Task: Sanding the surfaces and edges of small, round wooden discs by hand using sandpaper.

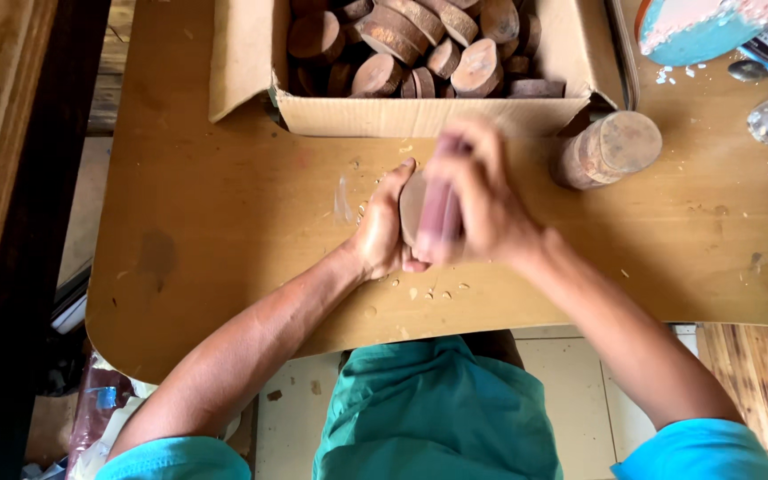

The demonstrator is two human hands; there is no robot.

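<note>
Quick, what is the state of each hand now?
Left hand: closed on the round wooden disc, holding it on edge.
Right hand: pressing a reddish pad against the disc; blurred.

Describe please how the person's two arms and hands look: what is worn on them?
Both arms are bare from the short turquoise sleeves down. The left hand and the right hand wear no gloves. No ring, watch or bracelet shows, though the right hand's fingers are blurred. The shirt front is darker green.
</note>
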